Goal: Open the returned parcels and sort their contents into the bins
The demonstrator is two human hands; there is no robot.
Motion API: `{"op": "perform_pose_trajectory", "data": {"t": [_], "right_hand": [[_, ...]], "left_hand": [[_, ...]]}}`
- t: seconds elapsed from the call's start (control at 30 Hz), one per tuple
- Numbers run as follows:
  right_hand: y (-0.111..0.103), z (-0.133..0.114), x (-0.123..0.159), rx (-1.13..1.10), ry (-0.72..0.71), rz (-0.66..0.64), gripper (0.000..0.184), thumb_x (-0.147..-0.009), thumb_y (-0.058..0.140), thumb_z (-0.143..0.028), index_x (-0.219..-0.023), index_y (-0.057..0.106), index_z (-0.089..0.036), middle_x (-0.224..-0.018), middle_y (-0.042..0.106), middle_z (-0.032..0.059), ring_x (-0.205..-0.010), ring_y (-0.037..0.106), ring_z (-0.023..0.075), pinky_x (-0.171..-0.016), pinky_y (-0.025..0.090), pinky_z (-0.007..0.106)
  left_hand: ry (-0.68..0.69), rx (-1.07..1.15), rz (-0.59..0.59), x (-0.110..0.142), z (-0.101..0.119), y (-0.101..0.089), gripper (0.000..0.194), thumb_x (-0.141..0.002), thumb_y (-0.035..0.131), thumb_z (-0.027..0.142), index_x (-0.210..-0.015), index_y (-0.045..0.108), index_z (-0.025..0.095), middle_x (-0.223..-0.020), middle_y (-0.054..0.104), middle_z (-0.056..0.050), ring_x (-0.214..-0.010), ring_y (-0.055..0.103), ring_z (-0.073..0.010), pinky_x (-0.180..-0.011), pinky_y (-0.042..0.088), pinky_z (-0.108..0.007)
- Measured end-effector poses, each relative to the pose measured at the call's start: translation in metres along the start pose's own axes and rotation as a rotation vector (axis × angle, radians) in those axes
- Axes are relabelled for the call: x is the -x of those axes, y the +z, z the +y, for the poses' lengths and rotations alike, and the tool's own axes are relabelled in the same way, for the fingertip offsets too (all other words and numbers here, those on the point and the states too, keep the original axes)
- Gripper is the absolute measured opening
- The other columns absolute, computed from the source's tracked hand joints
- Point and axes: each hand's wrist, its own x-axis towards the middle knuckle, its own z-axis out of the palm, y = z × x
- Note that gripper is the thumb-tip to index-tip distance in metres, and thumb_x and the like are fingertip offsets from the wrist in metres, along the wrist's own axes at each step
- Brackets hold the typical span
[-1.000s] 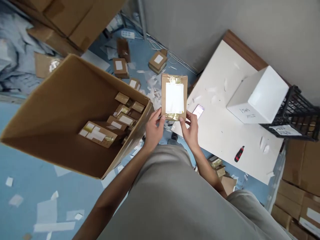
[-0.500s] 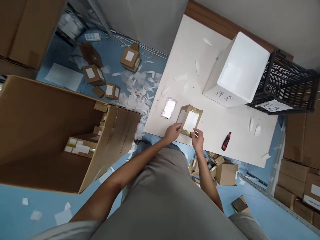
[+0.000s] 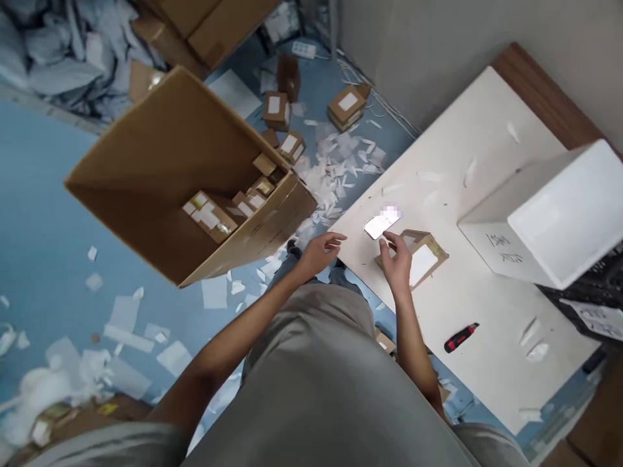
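Observation:
A small taped cardboard box (image 3: 437, 250) with a white label lies on the white table, partly behind my right hand (image 3: 396, 259). That hand is loosely curved, thumb and forefinger a little apart. Its fingertips are at the lower edge of a phone (image 3: 380, 224) with a bright screen; whether they touch it I cannot tell. My left hand (image 3: 322, 251) hangs at the table's left corner, fingers stretched out and holding nothing. A red and black box cutter (image 3: 461, 338) rests near the table's front edge.
Left of me stands a large open carton (image 3: 243, 240) with several small boxes inside. A white bin (image 3: 516, 220) and a black crate (image 3: 588, 275) occupy the right of the table (image 3: 491, 311). Paper scraps (image 3: 335, 162) and boxes litter the blue floor.
Both hands have let go of the small box, which stays on the table. My left hand has moved left, my right hand toward the phone. The view has turned left.

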Motion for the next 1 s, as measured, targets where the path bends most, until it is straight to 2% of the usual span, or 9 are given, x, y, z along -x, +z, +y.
{"op": "perform_pose_trajectory", "data": {"t": [0.17,0.3,0.47,0.6,0.8,0.9,1.0], "right_hand": [[0.075,-0.051,-0.018,-0.023,-0.080,-0.232,0.040,-0.109,0.062,-0.055,-0.126,0.079,-0.024,-0.132,0.085,0.0153,-0.122,0.081,0.0313,-0.112,0.066,0.054],[0.145,-0.098,-0.020,-0.002,-0.183,-0.419,0.037,-0.109,0.061,-0.055,-0.122,0.079,-0.024,-0.128,0.087,0.0145,-0.118,0.083,0.0310,-0.111,0.066,0.052],[0.234,-0.153,-0.018,0.084,-0.255,-0.589,0.034,-0.109,0.061,-0.050,-0.122,0.079,-0.024,-0.127,0.087,0.0139,-0.119,0.083,0.0311,-0.110,0.066,0.050],[0.300,-0.186,-0.016,0.161,-0.277,-0.693,0.034,-0.109,0.061,-0.050,-0.123,0.079,-0.025,-0.128,0.087,0.0128,-0.119,0.083,0.0304,-0.111,0.066,0.049],[0.381,-0.215,-0.022,0.258,-0.274,-0.841,0.033,-0.112,0.061,-0.049,-0.126,0.079,-0.026,-0.132,0.086,0.0120,-0.121,0.083,0.0288,-0.115,0.065,0.046],[0.426,-0.215,-0.033,0.321,-0.238,-0.919,0.027,-0.111,0.064,-0.040,-0.125,0.080,-0.024,-0.131,0.087,0.0112,-0.121,0.084,0.0275,-0.113,0.065,0.043],[0.484,-0.203,-0.046,0.424,-0.135,-1.023,0.024,-0.109,0.065,-0.030,-0.126,0.081,-0.025,-0.127,0.089,0.0080,-0.119,0.085,0.0252,-0.113,0.065,0.039]], "left_hand": [[-0.098,0.109,0.288,0.040,-0.043,-0.085,0.045,-0.079,0.067,0.018,-0.120,0.083,0.020,-0.125,0.087,-0.010,-0.108,0.083,-0.0252,-0.097,0.067,-0.039],[-0.153,0.220,0.455,0.070,-0.077,-0.144,0.048,-0.073,0.064,0.018,-0.118,0.082,0.020,-0.127,0.087,-0.011,-0.104,0.083,-0.0246,-0.096,0.067,-0.040],[-0.191,0.311,0.569,0.087,-0.113,-0.211,0.050,-0.073,0.063,0.018,-0.119,0.082,0.021,-0.129,0.087,-0.009,-0.108,0.083,-0.0261,-0.100,0.068,-0.042],[-0.186,0.392,0.625,0.091,-0.142,-0.262,0.051,-0.073,0.062,0.018,-0.119,0.083,0.020,-0.128,0.087,-0.009,-0.105,0.083,-0.0255,-0.101,0.068,-0.042],[-0.247,0.449,0.727,0.095,-0.187,-0.329,0.050,-0.074,0.062,0.015,-0.118,0.084,0.019,-0.126,0.087,-0.008,-0.102,0.083,-0.0237,-0.103,0.068,-0.041],[-0.326,0.476,0.776,0.085,-0.215,-0.354,0.043,-0.078,0.064,0.014,-0.117,0.083,0.018,-0.127,0.087,-0.009,-0.108,0.082,-0.0248,-0.113,0.065,-0.045],[-0.480,0.501,0.850,0.066,-0.252,-0.374,0.043,-0.083,0.067,0.015,-0.123,0.081,0.015,-0.134,0.084,-0.014,-0.121,0.080,-0.0280,-0.122,0.060,-0.047]]}}
